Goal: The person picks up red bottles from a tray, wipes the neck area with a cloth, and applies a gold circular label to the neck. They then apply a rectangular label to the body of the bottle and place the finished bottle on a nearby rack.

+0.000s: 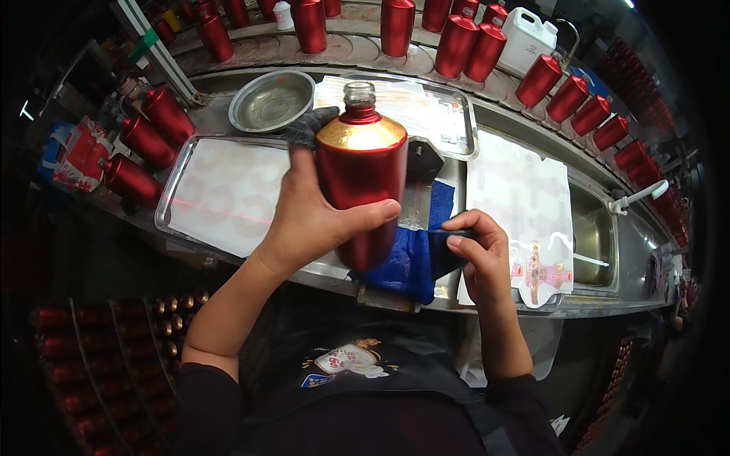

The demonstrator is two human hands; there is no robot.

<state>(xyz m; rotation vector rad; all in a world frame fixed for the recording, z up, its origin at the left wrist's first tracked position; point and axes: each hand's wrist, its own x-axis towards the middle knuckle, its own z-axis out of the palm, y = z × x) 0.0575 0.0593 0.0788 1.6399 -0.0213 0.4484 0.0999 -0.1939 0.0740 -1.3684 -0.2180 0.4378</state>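
Note:
My left hand [308, 205] is wrapped round a glossy red bottle [361, 171] with a gold shoulder and a bare glass neck. The bottle is held upright above the bench; dark grey fabric [313, 125] covers the fingertips behind it. Between the thumb and fingers of my right hand [487, 258] is a flat black scraper [445, 254], just right of the bottle's lower part. Beneath both lies a blue cloth [414, 266] at the bench's front edge. A black angled bracket [424, 159] stands behind the bottle, partly hidden by it.
Left is a tray [161, 216] lined with white paper; behind it sits a metal bowl [237, 106] of liquid. A decal sheet [517, 190] lies right, beside a sink [608, 251] with a white tap [642, 195]. Red bottles [397, 30] line the curved conveyor [353, 49] at the back.

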